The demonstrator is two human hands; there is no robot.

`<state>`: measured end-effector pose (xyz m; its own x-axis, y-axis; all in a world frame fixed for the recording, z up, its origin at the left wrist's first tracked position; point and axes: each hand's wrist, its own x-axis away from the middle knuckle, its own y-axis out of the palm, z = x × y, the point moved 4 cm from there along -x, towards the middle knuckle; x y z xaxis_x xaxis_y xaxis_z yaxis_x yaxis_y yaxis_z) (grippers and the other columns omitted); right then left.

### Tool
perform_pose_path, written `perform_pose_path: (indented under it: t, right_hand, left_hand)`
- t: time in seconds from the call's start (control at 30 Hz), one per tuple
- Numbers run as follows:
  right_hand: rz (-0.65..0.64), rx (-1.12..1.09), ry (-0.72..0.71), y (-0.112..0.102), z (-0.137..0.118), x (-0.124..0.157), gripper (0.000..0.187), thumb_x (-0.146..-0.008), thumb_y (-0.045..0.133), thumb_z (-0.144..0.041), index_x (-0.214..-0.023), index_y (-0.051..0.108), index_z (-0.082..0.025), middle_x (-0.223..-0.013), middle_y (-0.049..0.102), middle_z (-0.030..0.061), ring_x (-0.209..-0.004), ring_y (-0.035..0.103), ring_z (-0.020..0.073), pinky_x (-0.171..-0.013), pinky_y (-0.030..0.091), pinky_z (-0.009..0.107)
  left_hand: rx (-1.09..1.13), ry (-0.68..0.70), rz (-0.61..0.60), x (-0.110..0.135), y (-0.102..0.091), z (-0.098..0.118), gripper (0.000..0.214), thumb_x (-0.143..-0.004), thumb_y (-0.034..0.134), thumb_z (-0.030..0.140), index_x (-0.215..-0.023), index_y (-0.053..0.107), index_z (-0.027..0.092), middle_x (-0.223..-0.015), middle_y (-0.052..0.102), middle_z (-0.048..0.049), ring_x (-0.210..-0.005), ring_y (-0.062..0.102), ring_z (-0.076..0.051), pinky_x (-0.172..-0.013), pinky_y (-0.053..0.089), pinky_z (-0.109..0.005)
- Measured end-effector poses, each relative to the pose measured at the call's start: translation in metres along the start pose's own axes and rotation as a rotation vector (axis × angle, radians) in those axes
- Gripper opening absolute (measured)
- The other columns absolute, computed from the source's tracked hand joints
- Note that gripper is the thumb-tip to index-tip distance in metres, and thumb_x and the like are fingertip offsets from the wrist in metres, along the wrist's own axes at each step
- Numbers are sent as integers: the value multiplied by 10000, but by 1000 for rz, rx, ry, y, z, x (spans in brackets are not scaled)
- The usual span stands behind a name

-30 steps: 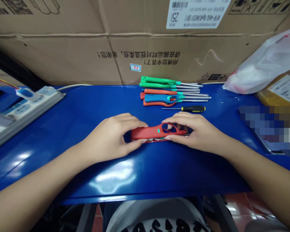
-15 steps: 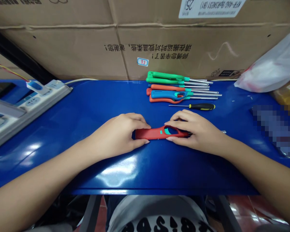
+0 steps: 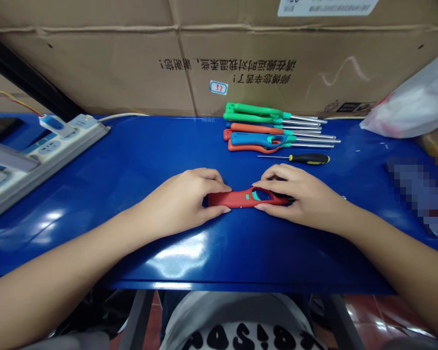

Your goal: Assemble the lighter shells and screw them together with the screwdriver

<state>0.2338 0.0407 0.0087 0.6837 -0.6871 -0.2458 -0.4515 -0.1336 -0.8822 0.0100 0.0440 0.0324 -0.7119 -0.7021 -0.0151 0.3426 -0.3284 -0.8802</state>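
A red plastic lighter body [image 3: 241,198] with a teal trigger lies flat on the blue table [image 3: 138,160], held from both ends. My left hand [image 3: 184,201] pinches its left end between thumb and fingers. My right hand [image 3: 302,197] is closed over its right end, near the trigger opening; the metal tip is hidden under that hand. Behind it lies a row of several finished long lighters [image 3: 263,129], green, orange and blue, with metal tubes pointing right.
A small black and yellow screwdriver [image 3: 306,158] lies just behind my right hand. A white power strip [image 3: 44,150] sits at the left. Cardboard boxes [image 3: 219,58] wall off the back. A white plastic bag [image 3: 416,107] rests at the right, with a blurred-out object [image 3: 419,194] below it.
The red shell that sat tilted over inner parts now lies flat and closed on the table. Both hands keep their grip; the camera has tipped down slightly.
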Motion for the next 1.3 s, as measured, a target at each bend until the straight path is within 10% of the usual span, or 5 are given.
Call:
perform_pose_path:
  t: [0.8, 1.07, 1.3]
  right_hand:
    - [25, -123, 145, 1, 0, 3, 375, -849, 768, -371, -1185, 734, -210, -1057, 665, 77, -900, 671, 203, -816, 564, 344]
    - [-66, 263, -65, -1, -10, 5, 355, -972, 578, -374, -1218, 691, -146, -1105, 682, 137, -959, 659, 267, -811, 551, 412]
    - [-7, 242, -111, -4, -12, 4, 329, -989, 555, -336, -1220, 690, -146, -1141, 702, 123, -989, 656, 249, -857, 542, 408]
  left_hand:
    - [79, 41, -10, -7, 0, -9, 317, -832, 799, 337, -1107, 739, 193, -1063, 708, -54, -919, 689, -184, -866, 534, -299]
    - [-531, 233, -14, -1, 13, 15, 262, -983, 558, 272, -1114, 698, 94, -989, 696, -127, -903, 648, -270, -783, 545, -378]
    - [-497, 304, 76, -2, 15, 13, 352, -1063, 402, 315, -1116, 681, 107, -999, 698, -123, -907, 668, -244, -820, 554, -372]
